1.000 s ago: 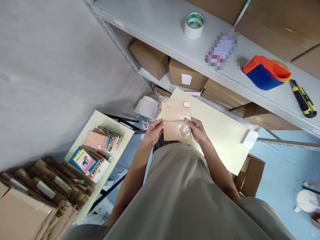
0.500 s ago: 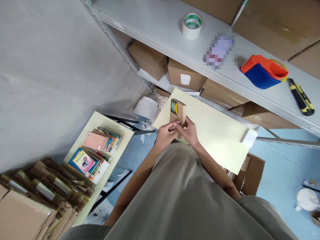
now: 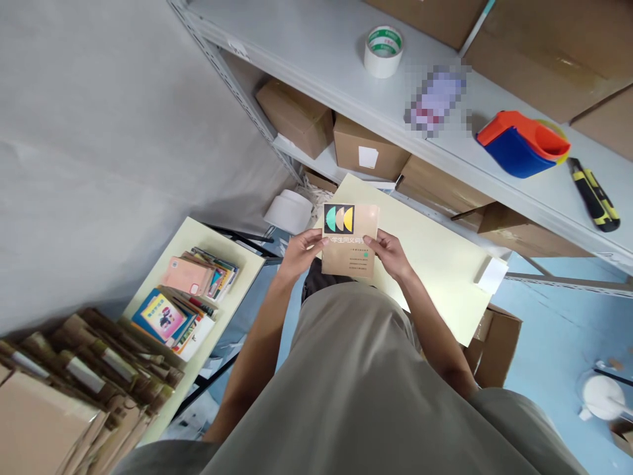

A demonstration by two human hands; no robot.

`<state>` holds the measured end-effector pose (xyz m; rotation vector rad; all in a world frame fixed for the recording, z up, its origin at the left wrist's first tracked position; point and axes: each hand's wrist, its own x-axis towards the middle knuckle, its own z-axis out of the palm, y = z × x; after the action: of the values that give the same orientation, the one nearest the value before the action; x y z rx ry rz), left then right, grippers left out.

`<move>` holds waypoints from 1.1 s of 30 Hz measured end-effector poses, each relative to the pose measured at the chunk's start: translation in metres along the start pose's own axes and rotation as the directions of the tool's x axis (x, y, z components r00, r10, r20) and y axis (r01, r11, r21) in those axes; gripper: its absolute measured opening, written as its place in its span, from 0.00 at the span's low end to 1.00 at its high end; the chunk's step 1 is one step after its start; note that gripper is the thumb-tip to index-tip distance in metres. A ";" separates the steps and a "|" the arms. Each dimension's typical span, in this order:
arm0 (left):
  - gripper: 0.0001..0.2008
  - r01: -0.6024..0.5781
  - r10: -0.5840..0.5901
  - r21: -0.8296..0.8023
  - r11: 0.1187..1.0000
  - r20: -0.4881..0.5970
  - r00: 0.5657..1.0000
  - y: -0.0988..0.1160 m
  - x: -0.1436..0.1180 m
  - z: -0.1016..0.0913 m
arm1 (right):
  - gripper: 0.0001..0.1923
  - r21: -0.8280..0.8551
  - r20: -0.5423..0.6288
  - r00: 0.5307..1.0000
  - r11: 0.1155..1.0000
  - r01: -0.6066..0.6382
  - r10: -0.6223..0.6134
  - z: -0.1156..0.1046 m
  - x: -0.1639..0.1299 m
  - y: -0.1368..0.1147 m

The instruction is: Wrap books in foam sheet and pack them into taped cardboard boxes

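I hold a small tan book (image 3: 350, 239) face up in front of me, over the near corner of a pale yellow table (image 3: 435, 264). Its cover shows a black patch with green, orange and yellow shapes and some printed lines. My left hand (image 3: 301, 251) grips the book's left edge, thumb on the cover. My right hand (image 3: 390, 254) grips the right edge the same way. A small white block (image 3: 492, 275) lies near the table's right edge.
A second yellow table (image 3: 198, 237) at my left carries stacked books (image 3: 180, 303). Folded cardboard (image 3: 74, 382) is piled at lower left. The grey shelf (image 3: 306, 46) holds a tape roll (image 3: 383, 51), a blue and orange dispenser (image 3: 521, 142), a utility knife (image 3: 593, 194) and boxes.
The book has been flipped: a second ago its plain back faced me, half a second ago it was edge-on between both hands, and now the printed front cover faces up.
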<state>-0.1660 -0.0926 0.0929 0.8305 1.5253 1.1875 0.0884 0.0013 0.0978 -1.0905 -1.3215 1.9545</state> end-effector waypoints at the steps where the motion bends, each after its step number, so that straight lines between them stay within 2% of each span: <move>1: 0.28 -0.021 0.021 0.019 1.000 -0.015 1.000 0.002 -0.001 0.000 | 0.33 -0.012 0.002 1.000 1.000 0.007 -0.007 -0.001 0.001 -0.001; 5: 0.21 -0.156 0.161 0.131 0.979 -0.034 0.986 0.008 -0.009 -0.002 | 0.28 -0.091 0.022 0.993 0.989 0.115 -0.113 -0.009 0.001 -0.007; 8: 0.12 -0.294 0.303 0.252 0.922 0.003 0.953 0.018 -0.017 -0.003 | 0.20 -0.171 0.038 0.970 0.955 0.244 -0.241 -0.013 -0.002 -0.014; 11: 0.08 -0.349 0.360 0.269 0.898 0.010 0.933 0.028 -0.022 -0.002 | 0.17 -0.201 0.049 0.961 0.939 0.278 -0.274 -0.013 -0.006 -0.020; 17: 0.16 -0.300 0.312 0.188 0.935 -0.040 0.949 0.022 -0.022 -0.004 | 0.20 -0.223 0.091 0.959 0.933 0.283 -0.269 -0.011 -0.009 -0.016; 21: 0.26 -0.157 0.170 0.121 0.980 -0.096 0.981 0.014 -0.021 -0.007 | 0.38 -0.204 -0.020 0.978 0.958 0.199 -0.207 -0.010 -0.008 -0.008; 23: 0.27 -0.118 0.126 0.099 0.988 -0.085 0.988 0.012 -0.022 -0.008 | 0.43 -0.180 -0.050 0.988 0.975 0.134 -0.145 -0.010 -0.009 -0.006; 28: 0.27 -0.108 0.106 0.095 0.990 0.025 0.994 0.007 -0.023 -0.016 | 0.28 -0.177 -0.022 0.996 0.981 0.085 -0.090 -0.016 -0.012 -0.005; 31: 0.27 -0.101 0.096 0.044 0.994 0.104 0.990 0.001 -0.022 -0.021 | 0.30 -0.151 0.063 0.994 0.984 0.099 -0.090 -0.020 -0.012 -0.001; 33: 0.29 -0.094 0.090 0.052 0.994 0.085 0.992 -0.001 -0.021 -0.022 | 0.34 -0.150 0.094 0.992 0.983 0.102 -0.089 -0.020 -0.011 0.001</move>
<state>-0.1810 -0.1182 0.0984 0.9847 1.4723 1.1671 0.1109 0.0019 0.0964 -1.0029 -1.5655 1.8730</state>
